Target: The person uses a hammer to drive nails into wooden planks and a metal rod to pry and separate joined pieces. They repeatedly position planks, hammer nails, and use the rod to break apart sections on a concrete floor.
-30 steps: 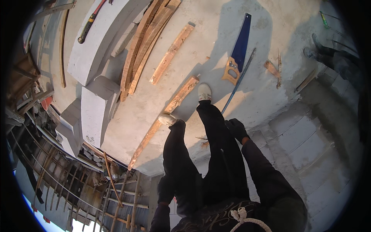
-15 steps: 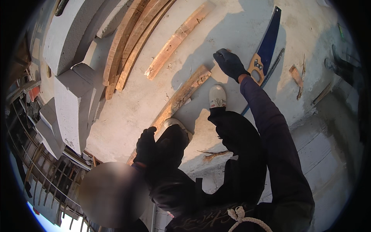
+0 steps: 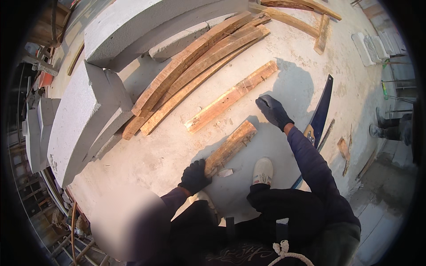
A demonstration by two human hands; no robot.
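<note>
My left hand (image 3: 195,177), in a black glove, is closed around the near end of a rough wooden board (image 3: 230,148), which slants away to the right. The glove hides that end. Farther right, my right hand (image 3: 274,113), also in a black glove, hovers over the floor with its fingers curled in. Whether anything is inside them is hidden. Between this hand and the stacked timber lies another wooden board (image 3: 230,97). A handsaw (image 3: 321,111) with a dark blue blade and wooden handle rests right of my right hand, its handle partly covered by my forearm.
Long timbers (image 3: 195,66) lie stacked at the upper left beside big pale blocks (image 3: 73,117). A small wood offcut (image 3: 225,173) sits by my shoe (image 3: 263,170). Splintered scraps (image 3: 343,148) lie at the right. Another person's dark boots (image 3: 377,131) show at the far right.
My left hand has moved forward from beside my leg to the board's near end. My right hand has shifted off the board's far end. The view has turned and shows more floor ahead.
</note>
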